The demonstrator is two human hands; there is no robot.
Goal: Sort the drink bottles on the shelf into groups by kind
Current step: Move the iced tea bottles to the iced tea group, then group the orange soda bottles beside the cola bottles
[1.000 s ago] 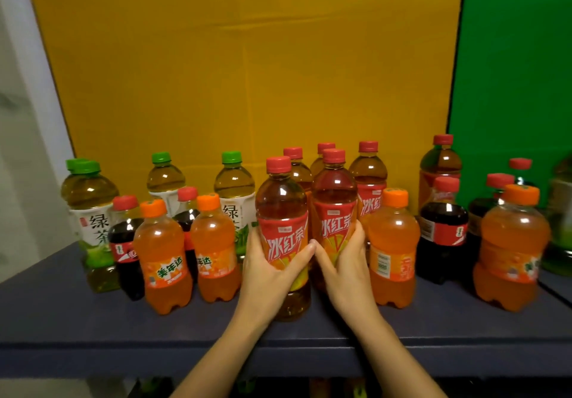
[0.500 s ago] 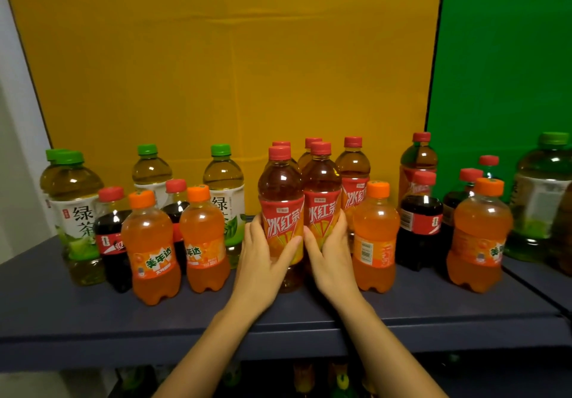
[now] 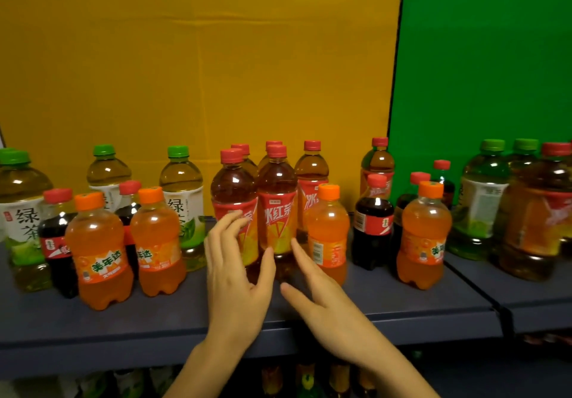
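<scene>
Several red-capped iced tea bottles point(image 3: 276, 199) stand clustered mid-shelf. My left hand point(image 3: 235, 277) is open just in front of the left front tea bottle point(image 3: 230, 193), fingers spread and off it. My right hand point(image 3: 322, 308) is open too, fingers pointing toward the cluster's base, holding nothing. Left of the cluster stand two orange soda bottles point(image 3: 99, 255), cola bottles point(image 3: 55, 239) and green tea bottles point(image 3: 181, 190). To the right are an orange soda point(image 3: 328, 236), colas point(image 3: 373, 221) and another orange soda point(image 3: 424, 239).
The dark shelf board point(image 3: 387, 301) runs across, with its front edge below my wrists. A second shelf section on the right holds large green tea bottles point(image 3: 483, 202) and a red tea bottle point(image 3: 538, 218). Yellow and green backdrops stand behind. More bottles show on the level below.
Both hands have let go of the two front iced tea bottles and drawn back toward me with fingers spread. The bottles stand pushed back into the cluster. The view has shifted right.
</scene>
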